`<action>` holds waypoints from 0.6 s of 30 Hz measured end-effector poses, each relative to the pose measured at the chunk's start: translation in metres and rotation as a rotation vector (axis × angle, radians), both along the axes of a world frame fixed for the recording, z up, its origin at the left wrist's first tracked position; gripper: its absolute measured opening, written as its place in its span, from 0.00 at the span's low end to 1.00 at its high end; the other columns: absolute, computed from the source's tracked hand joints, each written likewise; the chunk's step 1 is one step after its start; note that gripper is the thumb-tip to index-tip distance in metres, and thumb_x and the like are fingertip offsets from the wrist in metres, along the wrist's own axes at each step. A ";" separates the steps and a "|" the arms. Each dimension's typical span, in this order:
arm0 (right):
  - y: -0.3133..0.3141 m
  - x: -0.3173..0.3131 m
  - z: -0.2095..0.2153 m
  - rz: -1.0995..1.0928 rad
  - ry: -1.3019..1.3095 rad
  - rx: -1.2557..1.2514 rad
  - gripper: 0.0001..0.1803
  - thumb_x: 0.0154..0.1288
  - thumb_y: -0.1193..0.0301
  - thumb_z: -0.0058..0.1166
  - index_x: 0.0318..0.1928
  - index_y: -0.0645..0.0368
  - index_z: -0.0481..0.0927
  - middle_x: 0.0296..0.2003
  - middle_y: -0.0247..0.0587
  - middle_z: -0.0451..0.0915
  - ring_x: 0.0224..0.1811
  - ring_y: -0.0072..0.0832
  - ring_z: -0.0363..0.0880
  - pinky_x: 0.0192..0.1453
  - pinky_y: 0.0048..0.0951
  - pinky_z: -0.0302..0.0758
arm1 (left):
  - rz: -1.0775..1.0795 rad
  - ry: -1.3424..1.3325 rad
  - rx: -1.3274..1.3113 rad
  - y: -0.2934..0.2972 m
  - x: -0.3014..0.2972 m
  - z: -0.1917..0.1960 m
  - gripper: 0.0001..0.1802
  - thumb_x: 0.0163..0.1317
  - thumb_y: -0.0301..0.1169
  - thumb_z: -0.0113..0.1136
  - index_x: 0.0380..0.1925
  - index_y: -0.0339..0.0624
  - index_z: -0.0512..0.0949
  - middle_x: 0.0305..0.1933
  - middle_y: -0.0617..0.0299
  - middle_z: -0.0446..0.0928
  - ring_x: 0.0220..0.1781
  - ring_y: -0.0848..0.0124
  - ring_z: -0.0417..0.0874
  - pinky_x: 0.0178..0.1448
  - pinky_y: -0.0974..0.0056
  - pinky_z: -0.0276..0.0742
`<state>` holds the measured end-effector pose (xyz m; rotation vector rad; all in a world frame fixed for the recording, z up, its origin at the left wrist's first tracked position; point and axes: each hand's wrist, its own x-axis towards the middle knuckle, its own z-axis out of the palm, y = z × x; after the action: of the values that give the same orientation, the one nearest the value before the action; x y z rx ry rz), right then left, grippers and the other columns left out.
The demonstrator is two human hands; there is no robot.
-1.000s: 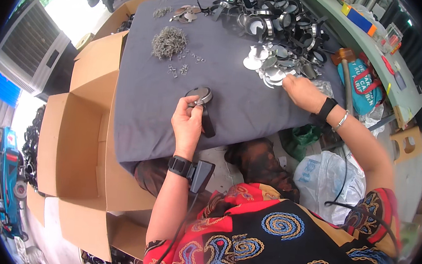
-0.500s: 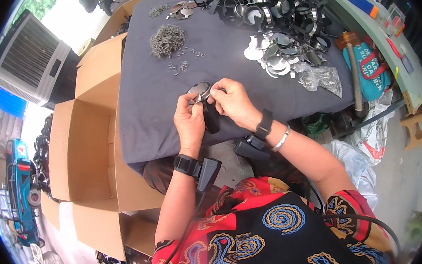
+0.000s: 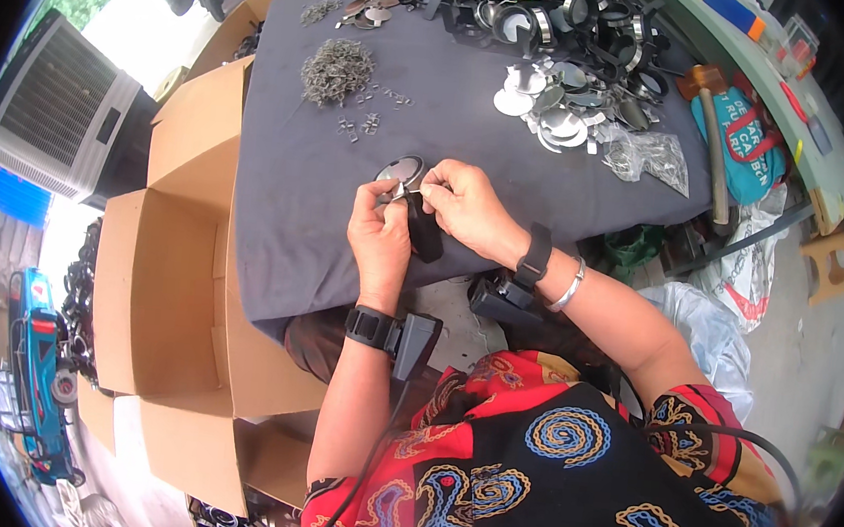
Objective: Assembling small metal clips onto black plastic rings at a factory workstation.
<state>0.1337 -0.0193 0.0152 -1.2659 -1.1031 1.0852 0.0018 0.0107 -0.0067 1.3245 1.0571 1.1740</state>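
Observation:
Over the near part of the dark grey cloth, my left hand (image 3: 379, 245) is closed on a black part with a round silver disc (image 3: 402, 170) at its far end. The part's black strap-like body (image 3: 425, 234) hangs down between my two hands. With thumb and forefinger pinched together, my right hand (image 3: 469, 207) meets the part at the disc's near edge. A small pale bit shows at those fingertips, too tiny to name. Beyond my hands lie several loose small metal clips (image 3: 362, 126) and a heap of similar clips (image 3: 337, 72).
Black-and-silver round parts (image 3: 564, 15) are piled at the cloth's far side. Nearer lie loose silver discs (image 3: 560, 125) and a clear bag of small metal pieces (image 3: 647, 161). A hammer (image 3: 713, 148) rests at the right edge. Open cardboard boxes (image 3: 174, 292) stand left of the table.
My right fingertips have shifted slightly at the disc's near edge, and the disc's face appears tilted a little differently. Both hands keep nearly the same place.

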 end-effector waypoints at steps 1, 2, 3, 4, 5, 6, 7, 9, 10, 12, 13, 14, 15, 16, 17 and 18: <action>0.000 0.001 -0.001 0.002 -0.001 0.000 0.05 0.68 0.76 0.46 0.36 0.66 0.73 0.24 0.36 0.73 0.16 0.14 0.64 0.17 0.18 0.60 | 0.002 -0.001 0.000 -0.001 0.000 0.001 0.11 0.59 0.19 0.46 0.41 0.39 0.73 0.17 0.69 0.70 0.16 0.84 0.66 0.19 0.72 0.63; 0.002 0.003 -0.004 0.003 0.003 -0.003 0.05 0.68 0.76 0.46 0.36 0.66 0.73 0.24 0.36 0.73 0.16 0.14 0.64 0.17 0.18 0.60 | -0.003 -0.009 -0.008 -0.002 0.001 0.003 0.11 0.59 0.19 0.46 0.41 0.39 0.73 0.17 0.69 0.70 0.17 0.84 0.66 0.19 0.72 0.63; 0.004 0.004 -0.004 0.004 0.007 -0.007 0.06 0.68 0.75 0.46 0.36 0.66 0.73 0.24 0.35 0.73 0.16 0.14 0.64 0.16 0.18 0.60 | -0.009 -0.017 -0.016 -0.003 0.002 0.004 0.11 0.59 0.19 0.46 0.41 0.39 0.73 0.17 0.69 0.70 0.17 0.84 0.66 0.19 0.72 0.63; 0.005 0.005 -0.002 0.006 0.006 -0.007 0.06 0.68 0.75 0.46 0.36 0.66 0.73 0.24 0.35 0.73 0.16 0.14 0.64 0.16 0.18 0.60 | -0.006 -0.018 -0.016 -0.004 0.002 0.004 0.11 0.59 0.19 0.46 0.41 0.39 0.73 0.17 0.69 0.70 0.17 0.84 0.66 0.19 0.72 0.63; 0.006 0.004 0.002 0.013 0.000 -0.040 0.06 0.67 0.75 0.46 0.35 0.66 0.74 0.24 0.35 0.74 0.17 0.14 0.65 0.17 0.19 0.61 | 0.007 -0.013 0.000 -0.004 0.003 0.003 0.10 0.61 0.21 0.48 0.41 0.40 0.74 0.17 0.70 0.70 0.15 0.84 0.65 0.17 0.73 0.61; 0.006 0.003 0.004 0.020 -0.006 -0.074 0.07 0.67 0.75 0.47 0.35 0.67 0.74 0.23 0.35 0.74 0.17 0.15 0.66 0.18 0.20 0.62 | 0.020 -0.009 0.015 -0.005 0.003 0.003 0.08 0.63 0.22 0.49 0.40 0.41 0.75 0.16 0.71 0.69 0.13 0.84 0.64 0.15 0.73 0.59; 0.007 0.002 0.005 0.020 -0.007 -0.073 0.07 0.67 0.75 0.47 0.35 0.67 0.74 0.23 0.35 0.74 0.17 0.15 0.66 0.18 0.20 0.62 | 0.020 -0.010 0.016 -0.004 0.003 0.001 0.08 0.63 0.22 0.49 0.40 0.41 0.75 0.16 0.71 0.69 0.13 0.84 0.64 0.15 0.73 0.59; 0.008 0.000 0.004 -0.016 -0.239 -0.004 0.08 0.66 0.75 0.47 0.33 0.68 0.75 0.24 0.36 0.75 0.20 0.18 0.69 0.22 0.24 0.66 | 0.034 -0.004 0.030 -0.004 0.002 -0.004 0.08 0.63 0.22 0.49 0.40 0.41 0.75 0.16 0.72 0.69 0.13 0.85 0.64 0.15 0.74 0.58; 0.009 0.000 0.002 -0.016 -0.240 -0.001 0.08 0.66 0.75 0.47 0.33 0.68 0.75 0.24 0.36 0.75 0.20 0.18 0.69 0.22 0.24 0.66 | 0.035 -0.005 0.033 -0.003 0.002 -0.004 0.08 0.63 0.22 0.49 0.40 0.41 0.75 0.16 0.72 0.69 0.13 0.85 0.64 0.15 0.74 0.58; 0.011 -0.001 -0.002 -0.057 -0.378 0.076 0.08 0.64 0.75 0.48 0.32 0.69 0.75 0.24 0.41 0.78 0.23 0.25 0.74 0.28 0.30 0.71 | 0.040 -0.011 0.025 -0.004 0.001 -0.004 0.08 0.62 0.21 0.49 0.40 0.40 0.75 0.16 0.72 0.69 0.13 0.85 0.62 0.15 0.74 0.56; 0.012 0.000 -0.001 -0.060 -0.380 0.079 0.08 0.64 0.75 0.48 0.32 0.69 0.75 0.24 0.41 0.78 0.23 0.25 0.74 0.28 0.30 0.71 | 0.039 -0.013 0.028 -0.004 0.002 -0.004 0.08 0.62 0.21 0.49 0.40 0.40 0.75 0.16 0.72 0.69 0.13 0.85 0.62 0.15 0.74 0.56; 0.013 0.001 0.000 -0.060 -0.465 0.082 0.08 0.64 0.75 0.47 0.33 0.69 0.76 0.24 0.44 0.78 0.24 0.29 0.76 0.30 0.32 0.72 | 0.026 -0.023 0.017 -0.003 0.002 -0.004 0.09 0.62 0.21 0.48 0.40 0.40 0.75 0.16 0.72 0.69 0.13 0.85 0.62 0.15 0.74 0.56; 0.014 0.002 0.000 -0.060 -0.549 0.084 0.08 0.63 0.75 0.47 0.33 0.69 0.76 0.24 0.47 0.79 0.25 0.32 0.77 0.32 0.34 0.73 | 0.013 -0.034 0.007 -0.002 0.002 -0.004 0.09 0.62 0.21 0.47 0.41 0.41 0.75 0.16 0.71 0.69 0.12 0.85 0.61 0.14 0.74 0.55; 0.015 0.003 0.002 -0.064 -0.551 0.091 0.08 0.63 0.75 0.47 0.33 0.69 0.76 0.24 0.47 0.79 0.25 0.32 0.77 0.32 0.34 0.73 | 0.011 -0.036 0.014 -0.001 0.002 -0.004 0.09 0.62 0.21 0.47 0.41 0.41 0.75 0.16 0.71 0.69 0.12 0.85 0.61 0.14 0.74 0.55; 0.014 0.005 0.003 -0.044 -0.563 0.129 0.08 0.63 0.75 0.46 0.33 0.69 0.75 0.25 0.48 0.79 0.25 0.35 0.78 0.32 0.35 0.73 | -0.002 -0.044 0.004 0.000 0.002 -0.004 0.10 0.62 0.21 0.47 0.41 0.40 0.75 0.17 0.71 0.70 0.12 0.85 0.61 0.14 0.74 0.55; 0.014 0.007 0.005 -0.025 -0.575 0.167 0.08 0.63 0.74 0.46 0.33 0.69 0.75 0.25 0.49 0.78 0.26 0.38 0.78 0.33 0.36 0.73 | -0.017 -0.052 -0.005 0.002 0.003 -0.005 0.10 0.63 0.21 0.47 0.42 0.40 0.74 0.18 0.70 0.71 0.12 0.85 0.62 0.14 0.74 0.54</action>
<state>0.1404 -0.0050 0.0204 -1.4925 -1.5624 0.5989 0.0047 0.0124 -0.0115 1.2903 1.0089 1.1868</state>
